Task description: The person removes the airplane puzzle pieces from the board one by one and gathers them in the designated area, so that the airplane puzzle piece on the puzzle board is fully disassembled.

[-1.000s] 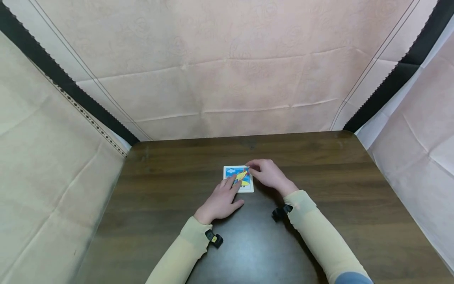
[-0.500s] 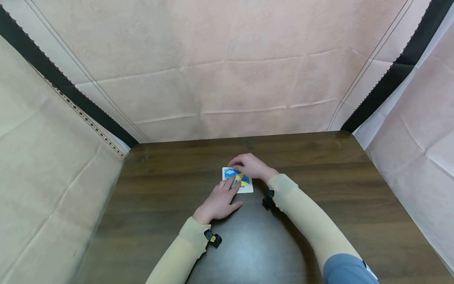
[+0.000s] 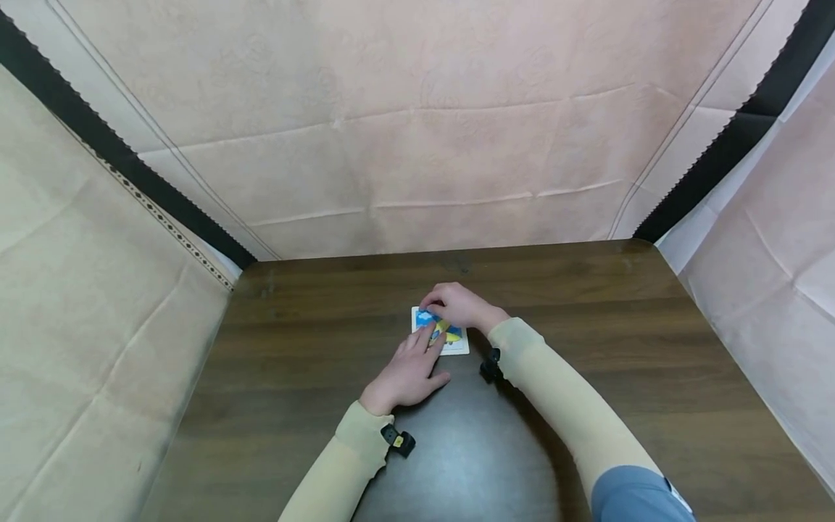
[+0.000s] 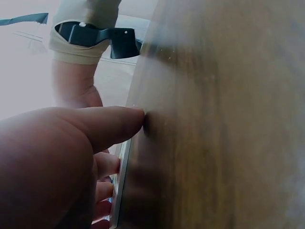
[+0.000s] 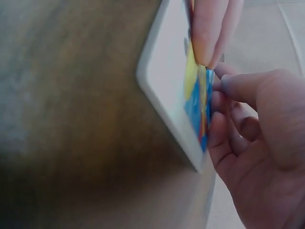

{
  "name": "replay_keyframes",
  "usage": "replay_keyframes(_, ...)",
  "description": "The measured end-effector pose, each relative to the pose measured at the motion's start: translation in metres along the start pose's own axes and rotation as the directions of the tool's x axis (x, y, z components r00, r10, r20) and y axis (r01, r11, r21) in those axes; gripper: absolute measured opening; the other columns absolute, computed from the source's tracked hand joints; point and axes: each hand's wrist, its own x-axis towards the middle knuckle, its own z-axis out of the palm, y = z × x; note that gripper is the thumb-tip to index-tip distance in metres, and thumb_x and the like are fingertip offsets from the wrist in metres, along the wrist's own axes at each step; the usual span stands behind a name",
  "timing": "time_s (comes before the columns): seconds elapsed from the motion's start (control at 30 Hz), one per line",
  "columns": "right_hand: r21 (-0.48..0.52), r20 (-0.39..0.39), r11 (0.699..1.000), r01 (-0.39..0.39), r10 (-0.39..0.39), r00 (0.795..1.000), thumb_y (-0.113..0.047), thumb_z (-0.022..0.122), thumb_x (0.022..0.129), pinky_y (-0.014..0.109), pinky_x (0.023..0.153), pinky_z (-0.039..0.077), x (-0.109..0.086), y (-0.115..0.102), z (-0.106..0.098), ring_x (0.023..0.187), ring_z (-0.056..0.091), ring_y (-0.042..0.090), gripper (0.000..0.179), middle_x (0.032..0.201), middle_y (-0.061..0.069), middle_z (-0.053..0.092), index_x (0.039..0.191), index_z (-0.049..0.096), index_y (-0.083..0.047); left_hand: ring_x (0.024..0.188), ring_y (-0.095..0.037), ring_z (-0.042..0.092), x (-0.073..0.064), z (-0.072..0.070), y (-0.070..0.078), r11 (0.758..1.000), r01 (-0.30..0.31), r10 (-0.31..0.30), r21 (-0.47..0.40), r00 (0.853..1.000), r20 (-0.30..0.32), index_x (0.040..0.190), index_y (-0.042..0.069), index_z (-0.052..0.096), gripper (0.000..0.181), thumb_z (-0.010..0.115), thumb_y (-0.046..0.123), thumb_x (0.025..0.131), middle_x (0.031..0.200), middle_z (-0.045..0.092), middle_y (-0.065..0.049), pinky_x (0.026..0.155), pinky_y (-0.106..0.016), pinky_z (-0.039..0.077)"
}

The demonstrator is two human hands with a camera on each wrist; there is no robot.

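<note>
A small square picture board (image 3: pixel 454 338) with a white border and a blue and yellow picture lies flat on the table. My left hand (image 3: pixel 409 370) rests on its lower left part, fingers stretched over the picture and thumb out to the side on the tabletop. At the board's upper edge my right hand (image 3: pixel 459 304) bends over the picture, covering its upper right. In the right wrist view the right thumb (image 5: pixel 245 88) and bent fingers come close together beside the picture; I cannot tell whether they pinch a small piece. The left fingers (image 5: pixel 207 33) lie across the picture there.
The brown wooden table (image 3: pixel 313 312) carries the board near its far middle. Pale cloth walls (image 3: pixel 417 145) with dark strips enclose it at the back and sides. Each wrist wears a small black camera (image 3: pixel 398 440), and the forearms come in from the near side.
My right hand has moved left from the board's right edge to over its upper part, then stayed there. The left hand and the board hold nearly the same place.
</note>
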Motion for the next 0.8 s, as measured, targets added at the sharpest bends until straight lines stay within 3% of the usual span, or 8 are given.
replay_keyframes(0.17, -0.053, 0.036, 0.999, 0.008, -0.006, 0.999, -0.017, 0.064, 0.110, 0.040, 0.105, 0.054, 0.004, -0.008, -0.006, 0.113, 0.067, 0.019, 0.023, 0.123, 0.004, 0.073, 0.126, 0.080, -0.013, 0.164, -0.036, 0.008, -0.001, -0.002, 0.001, 1.000, -0.009, 0.009, -0.015, 1.000, -0.004, 0.170, 0.009, 0.028, 0.080, 0.058, 0.050, 0.109, 0.179, 0.009, -0.015, 0.129, -0.055, 0.018)
replay_keyframes(0.47, -0.062, 0.093, 0.995, -0.082, 0.087, 0.992, -0.015, 0.066, 0.108, 0.042, 0.107, 0.054, 0.007, -0.026, -0.013, 0.117, 0.069, 0.024, 0.023, 0.127, 0.008, 0.075, 0.125, 0.081, -0.010, 0.165, -0.034, 0.003, 0.001, 0.003, -0.001, 1.000, -0.019, 0.019, 0.000, 1.000, 0.011, 0.171, 0.008, 0.023, 0.082, 0.056, 0.051, 0.110, 0.179, 0.008, -0.016, 0.130, -0.050, 0.015)
replay_keyframes(0.8, 0.004, 0.062, 0.988, -0.151, 0.151, 0.987, -0.017, 0.062, 0.110, 0.044, 0.107, 0.054, 0.007, -0.028, -0.011, 0.112, 0.068, 0.023, 0.023, 0.126, 0.008, 0.074, 0.123, 0.080, -0.010, 0.164, -0.036, 0.008, 0.001, 0.000, 0.002, 1.000, -0.016, 0.016, 0.021, 1.000, 0.004, 0.170, 0.007, 0.026, 0.082, 0.058, 0.051, 0.109, 0.178, 0.012, -0.017, 0.130, -0.051, 0.017)
